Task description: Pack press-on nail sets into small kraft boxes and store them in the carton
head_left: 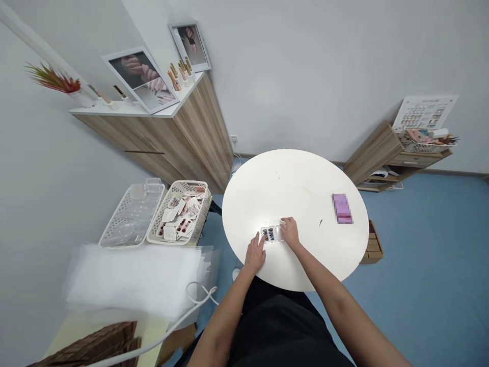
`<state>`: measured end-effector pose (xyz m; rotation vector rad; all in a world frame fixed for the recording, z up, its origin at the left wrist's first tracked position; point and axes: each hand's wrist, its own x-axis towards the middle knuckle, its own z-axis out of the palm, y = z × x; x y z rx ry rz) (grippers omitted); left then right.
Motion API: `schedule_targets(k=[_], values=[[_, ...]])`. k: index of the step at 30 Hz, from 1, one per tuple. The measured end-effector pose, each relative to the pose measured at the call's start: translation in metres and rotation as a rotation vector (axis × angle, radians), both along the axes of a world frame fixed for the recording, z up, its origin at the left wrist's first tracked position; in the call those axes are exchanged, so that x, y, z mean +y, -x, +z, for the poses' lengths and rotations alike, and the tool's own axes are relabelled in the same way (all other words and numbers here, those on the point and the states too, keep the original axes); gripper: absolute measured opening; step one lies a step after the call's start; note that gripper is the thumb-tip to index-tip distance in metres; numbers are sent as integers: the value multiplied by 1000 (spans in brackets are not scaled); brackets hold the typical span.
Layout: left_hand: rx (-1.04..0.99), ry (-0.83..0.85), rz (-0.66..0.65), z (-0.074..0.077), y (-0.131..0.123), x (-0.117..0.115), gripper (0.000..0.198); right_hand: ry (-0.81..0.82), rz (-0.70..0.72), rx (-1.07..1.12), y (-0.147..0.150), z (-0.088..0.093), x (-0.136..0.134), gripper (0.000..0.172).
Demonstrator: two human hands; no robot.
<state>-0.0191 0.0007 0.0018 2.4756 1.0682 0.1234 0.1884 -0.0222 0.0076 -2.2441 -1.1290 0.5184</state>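
Had the left hand (255,253) right in there at the near-left side of a small clear case (269,234), palm down and unclenched, with fingers spread and a fingertip at its edge. Had the right hand (289,232) arched over the clear flap (280,233) just to the right of that case, and there, could not tell a pinch from a plain touch! Spotted dark oval pieces (271,231) in rows inside, all on the near-left part of a round white table (298,183).

Looked out rightward: found a tiny dark speck (320,223), then, nearer the rim, a purple thing (343,208) blurred into blocks. Met a cardboard box (372,250) on the blue floor (439,244), and beyond it a wooden shelf unit (376,153) topped by a filled white bin (426,147) and a printed board (424,112).

Over to the left, counted two white baskets side by side: in the left basket (121,211), clear plastic; in the right basket (201,216), a heap of cards (179,211). Noted, just nearer, pale sheets (133,278), a white cable (164,335) and brown pleated material (95,346). Caught, farther off, a wooden cabinet (198,132) bearing framed pictures (145,81), gold-capped bottles (182,70) and a plant (57,81).
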Motion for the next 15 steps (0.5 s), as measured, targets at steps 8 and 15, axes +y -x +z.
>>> schedule_targets(k=[8,15], values=[[-75,73,91,-15,-9,-17,67,176,-171,211,-31,-13,-31,23],[-88,117,37,-14,-20,-36,68,110,-77,122,-31,13,-2,31]])
